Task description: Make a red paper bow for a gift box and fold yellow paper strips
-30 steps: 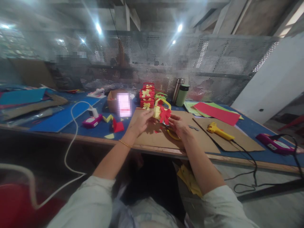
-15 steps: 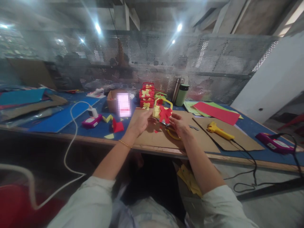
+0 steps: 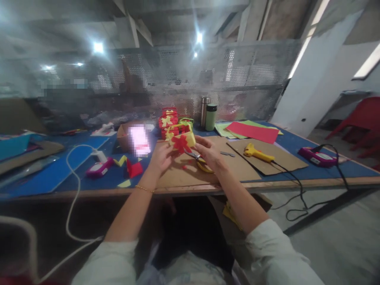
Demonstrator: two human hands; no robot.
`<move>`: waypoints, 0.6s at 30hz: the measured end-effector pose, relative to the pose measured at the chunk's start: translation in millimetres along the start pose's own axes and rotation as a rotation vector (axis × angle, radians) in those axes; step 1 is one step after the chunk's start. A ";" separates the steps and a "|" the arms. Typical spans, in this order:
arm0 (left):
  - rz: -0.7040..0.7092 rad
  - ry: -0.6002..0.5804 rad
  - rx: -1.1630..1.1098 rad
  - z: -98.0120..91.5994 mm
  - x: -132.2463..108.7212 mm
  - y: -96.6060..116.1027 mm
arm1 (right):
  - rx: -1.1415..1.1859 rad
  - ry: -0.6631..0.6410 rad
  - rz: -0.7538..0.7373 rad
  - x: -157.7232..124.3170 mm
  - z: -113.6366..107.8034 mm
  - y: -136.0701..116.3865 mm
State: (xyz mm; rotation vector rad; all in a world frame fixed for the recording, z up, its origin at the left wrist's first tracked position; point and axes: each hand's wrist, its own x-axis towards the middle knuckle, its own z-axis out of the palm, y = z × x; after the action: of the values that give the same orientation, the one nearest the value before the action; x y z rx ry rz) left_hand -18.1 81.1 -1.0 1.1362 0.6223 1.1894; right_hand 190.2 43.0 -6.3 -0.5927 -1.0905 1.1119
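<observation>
Between my two hands is a small yellow paper basket (image 3: 190, 138) with a red paper bow (image 3: 180, 144) on its front. My left hand (image 3: 161, 158) grips its left side, fingers partly hidden behind it. On the opposite side my right hand (image 3: 210, 153) is closed on the edge, thumb and fingers around it. Yellow-handled scissors (image 3: 204, 167) lie on the cardboard sheet (image 3: 178, 179) just below the basket. Behind it stand stacked red paper baskets (image 3: 168, 114) with yellow bows and a green paper basket (image 3: 186, 120).
A yellow glue gun (image 3: 259, 153) with a black cable rests on cardboard at the right. Green and steel flasks (image 3: 211, 118) stand at the back. Red and green sheets (image 3: 255, 132), a purple power strip (image 3: 99, 168), a lit phone (image 3: 139, 140) and paper scraps lie around.
My view has turned to the right. The yellow basket has tilted over in my hands, its handle now leaning left instead of standing up.
</observation>
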 end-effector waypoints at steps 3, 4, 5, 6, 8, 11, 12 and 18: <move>-0.018 0.009 -0.035 3.4 -1.6 6.3 | 0.037 -0.054 0.023 -4.7 5.3 -6.0; -0.025 0.021 -0.053 4.6 -2.4 8.0 | 0.048 -0.060 0.031 -6.0 6.6 -8.0; -0.034 0.037 -0.072 5.8 -3.1 9.4 | 0.061 -0.059 0.040 -7.0 7.6 -10.0; -0.044 0.054 -0.089 6.6 -3.8 10.5 | 0.072 -0.053 0.052 -7.8 8.3 -11.8; -0.061 0.085 -0.106 7.6 -4.6 12.1 | 0.090 -0.041 0.079 -8.6 9.2 -14.9; -0.059 0.087 -0.081 8.0 -4.6 12.7 | 0.100 -0.052 0.107 -8.8 10.0 -17.8; -0.055 0.074 -0.068 8.1 -4.4 12.5 | 0.095 -0.061 0.115 -8.7 10.3 -18.3; -0.045 0.003 0.004 11.2 -4.5 10.9 | 0.050 0.008 0.165 -7.5 11.9 -18.3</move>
State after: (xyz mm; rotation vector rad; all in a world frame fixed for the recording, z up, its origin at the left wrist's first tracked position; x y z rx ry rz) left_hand -14.0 72.5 12.1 1.1182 0.6493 1.1519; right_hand 186.5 27.8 10.6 -0.6565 -1.0178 1.2749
